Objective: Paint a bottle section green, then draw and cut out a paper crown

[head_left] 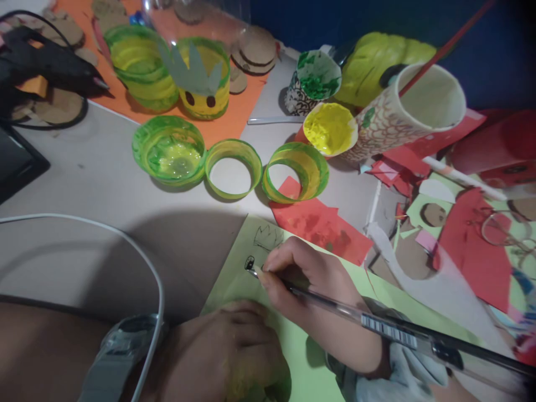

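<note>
My right hand (pixel 310 290) is closed round a black pen (pixel 335 306), its tip on a small dark oval drawn on the green paper (pixel 224 282). Above that oval a crown outline (pixel 268 237) is drawn. My left hand (pixel 234 352) lies on the lower left part of the same sheet, fingers curled and partly in shadow; whether anything is under them is hidden. Beyond the paper stand green-and-yellow rings (pixel 233 168) and a painted cup bottom (pixel 170 151). A yellow cup with a grey paper crown (pixel 201 78) has two dark eyes.
A glue gun (pixel 50 67) lies at the upper left, near a white cable (pixel 142 257). Yellow paint (pixel 330 129), green paint (pixel 318 75) and a tall paper cup (pixel 435 100) stand at the upper right. Red paper scraps (pixel 473 245) cover the right side.
</note>
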The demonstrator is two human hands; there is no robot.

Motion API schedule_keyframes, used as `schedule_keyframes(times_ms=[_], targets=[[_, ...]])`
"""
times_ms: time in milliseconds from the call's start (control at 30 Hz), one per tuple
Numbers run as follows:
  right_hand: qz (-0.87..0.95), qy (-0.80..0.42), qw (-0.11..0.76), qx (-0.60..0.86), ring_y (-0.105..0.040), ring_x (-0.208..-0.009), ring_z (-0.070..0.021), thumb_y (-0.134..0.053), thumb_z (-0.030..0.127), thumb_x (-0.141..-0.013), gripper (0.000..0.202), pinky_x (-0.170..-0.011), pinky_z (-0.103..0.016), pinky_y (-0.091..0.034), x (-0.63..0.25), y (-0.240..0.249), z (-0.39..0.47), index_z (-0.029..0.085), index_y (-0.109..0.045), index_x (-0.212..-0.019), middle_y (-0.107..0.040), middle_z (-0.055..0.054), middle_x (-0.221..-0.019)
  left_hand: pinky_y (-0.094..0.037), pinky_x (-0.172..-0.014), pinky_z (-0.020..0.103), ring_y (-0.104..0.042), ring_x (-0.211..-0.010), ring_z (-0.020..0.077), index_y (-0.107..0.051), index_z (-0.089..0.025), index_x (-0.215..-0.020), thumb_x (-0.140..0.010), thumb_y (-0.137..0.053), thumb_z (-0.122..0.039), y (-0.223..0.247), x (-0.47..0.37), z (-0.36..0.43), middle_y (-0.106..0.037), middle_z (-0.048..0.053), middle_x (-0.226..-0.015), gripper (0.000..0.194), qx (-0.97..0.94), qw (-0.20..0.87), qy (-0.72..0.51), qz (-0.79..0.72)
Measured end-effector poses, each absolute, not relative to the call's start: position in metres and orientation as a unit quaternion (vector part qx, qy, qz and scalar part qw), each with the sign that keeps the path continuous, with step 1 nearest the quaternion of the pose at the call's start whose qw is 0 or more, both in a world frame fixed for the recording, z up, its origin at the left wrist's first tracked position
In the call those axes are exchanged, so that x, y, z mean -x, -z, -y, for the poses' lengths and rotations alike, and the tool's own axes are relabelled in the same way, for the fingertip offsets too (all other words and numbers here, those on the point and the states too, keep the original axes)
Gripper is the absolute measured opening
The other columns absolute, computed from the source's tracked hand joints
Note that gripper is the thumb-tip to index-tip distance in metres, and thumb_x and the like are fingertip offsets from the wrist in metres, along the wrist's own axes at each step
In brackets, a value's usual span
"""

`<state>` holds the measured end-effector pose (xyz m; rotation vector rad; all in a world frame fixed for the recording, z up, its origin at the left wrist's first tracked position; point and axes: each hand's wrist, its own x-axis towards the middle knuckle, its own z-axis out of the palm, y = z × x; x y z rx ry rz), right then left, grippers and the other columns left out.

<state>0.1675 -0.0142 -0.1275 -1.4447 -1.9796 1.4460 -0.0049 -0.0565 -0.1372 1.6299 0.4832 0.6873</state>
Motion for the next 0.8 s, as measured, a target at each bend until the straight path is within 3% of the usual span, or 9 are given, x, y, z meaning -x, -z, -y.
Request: schedule_keyframes(times_ms=[800], targets=[[0.686,-0.500,0.152,0.506,-0.050,-0.049,-0.0088,-0.053,0.032,-0.090,0.019,-0.047,-0.023,-0.040,-0.1671,0.1257,0.0137,0.023,-0.045,-0.076,-0.058,0.004,-0.067,-0.054,-0.075,0.034,-0.061,-0.085,0.0157,-0.059,-0.015,-0.107,-0.094,-0.052,-0.035,0.1434,0.0059,0.0645,-0.062,0.007,-0.104,0.025,-0.714,0.588,-0.305,-0.224]])
